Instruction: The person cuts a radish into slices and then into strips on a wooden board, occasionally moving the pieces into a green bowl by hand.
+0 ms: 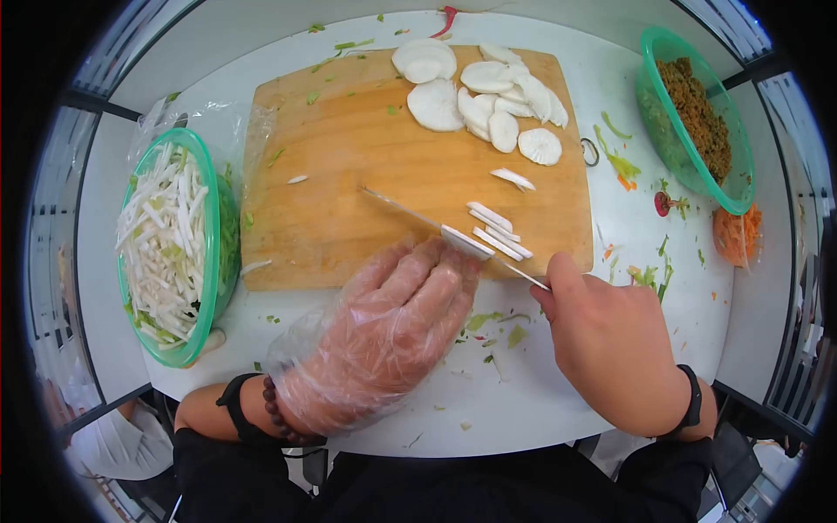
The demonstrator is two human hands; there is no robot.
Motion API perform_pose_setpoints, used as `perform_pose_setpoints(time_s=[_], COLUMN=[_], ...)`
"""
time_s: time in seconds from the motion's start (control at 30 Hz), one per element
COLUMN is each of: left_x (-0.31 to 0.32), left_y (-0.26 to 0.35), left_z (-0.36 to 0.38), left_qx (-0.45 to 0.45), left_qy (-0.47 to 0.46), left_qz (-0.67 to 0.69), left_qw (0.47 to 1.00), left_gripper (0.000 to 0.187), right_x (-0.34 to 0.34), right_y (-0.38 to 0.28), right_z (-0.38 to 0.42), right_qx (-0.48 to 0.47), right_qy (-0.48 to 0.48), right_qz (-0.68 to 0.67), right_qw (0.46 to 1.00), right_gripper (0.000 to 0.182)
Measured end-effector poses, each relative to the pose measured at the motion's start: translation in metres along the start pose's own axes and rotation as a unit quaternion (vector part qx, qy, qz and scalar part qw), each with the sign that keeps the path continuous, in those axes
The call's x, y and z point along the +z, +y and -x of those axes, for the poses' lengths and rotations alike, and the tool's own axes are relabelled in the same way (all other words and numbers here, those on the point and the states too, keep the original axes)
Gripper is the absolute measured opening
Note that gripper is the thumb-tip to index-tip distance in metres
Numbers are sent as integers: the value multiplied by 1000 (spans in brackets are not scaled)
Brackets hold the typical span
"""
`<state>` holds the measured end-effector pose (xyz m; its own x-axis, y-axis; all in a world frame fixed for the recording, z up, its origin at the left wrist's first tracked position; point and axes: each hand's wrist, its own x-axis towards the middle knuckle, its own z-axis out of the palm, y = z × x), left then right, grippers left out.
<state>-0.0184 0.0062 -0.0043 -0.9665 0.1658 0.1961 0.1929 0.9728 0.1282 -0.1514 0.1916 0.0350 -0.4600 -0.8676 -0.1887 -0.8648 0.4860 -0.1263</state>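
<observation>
My left hand (384, 327), in a clear plastic glove, has its fingers bent and pressed onto a small stack of white radish slices (465, 241) near the front edge of the wooden cutting board (340, 166). Gripped in my bare right hand (606, 340) is a knife (397, 206), its thin blade seen almost edge-on against that stack. Just beyond the blade lie several cut radish strips (497, 228). More round radish slices (436, 105) overlap at the back right of the board. The knife's handle is mostly hidden in my fist.
On the left stands a green basket (212, 261) heaped with white shreds. Another green basket (649, 105) at the right holds brown crumbly food, with a bag of orange shreds (738, 235) beside it. Vegetable scraps and a small red radish end (663, 204) litter the white table (558, 401).
</observation>
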Motion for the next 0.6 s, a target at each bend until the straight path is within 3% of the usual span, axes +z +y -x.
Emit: perform_pose_setpoints(time_s=[0.13, 0.33, 0.37, 0.47, 0.6], left_x=[-2, 1, 0, -4, 0], left_y=[1, 1, 1, 0, -1], left_z=[-1, -1, 0, -1, 0], left_qx=[-7, -3, -3, -4, 4], left_qy=[6, 12, 6, -5, 1], left_qz=[18, 23, 22, 24, 19], left_qw=[1000, 1000, 1000, 1000, 1000], left_gripper=[41, 44, 44, 42, 50], right_x=[14, 10, 6, 5, 9], right_y=[-8, -10, -14, -7, -8], right_z=[5, -8, -7, 0, -12], right_qx=[-6, -33, 6, 12, 30], right_qy=[40, 26, -15, -16, 25], right_qz=[82, 35, 48, 49, 67], right_qw=[996, 999, 999, 999, 997], right_gripper=[14, 14, 23, 23, 25])
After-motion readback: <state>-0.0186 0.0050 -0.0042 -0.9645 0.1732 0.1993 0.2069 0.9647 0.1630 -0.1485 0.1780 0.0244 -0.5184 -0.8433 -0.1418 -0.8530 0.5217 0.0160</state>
